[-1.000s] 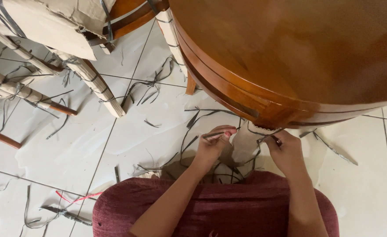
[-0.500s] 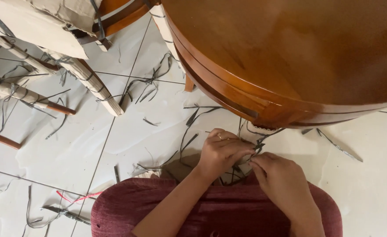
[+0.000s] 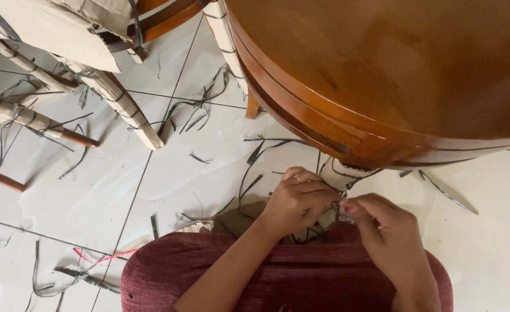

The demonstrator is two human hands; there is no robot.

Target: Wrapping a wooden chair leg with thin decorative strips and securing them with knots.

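Note:
A round wooden table fills the upper right. One of its legs, wrapped in pale paper and bound with a dark strap, comes down just below the rim. My left hand curls around the lower part of that wrapping. My right hand meets it from the right, fingertips pinched on a thin dark strap end at the leg. What lies between the fingers is too small to make out. My lap in a maroon garment lies under both hands.
Paper-wrapped chair legs and a cardboard-covered chair stand at the upper left. Several cut dark strap pieces litter the white tiled floor. A thin red strip lies near my left knee.
Both hands have dropped from just under the table rim, where they were apart on either side of the leg, and now meet lower on the wrapping.

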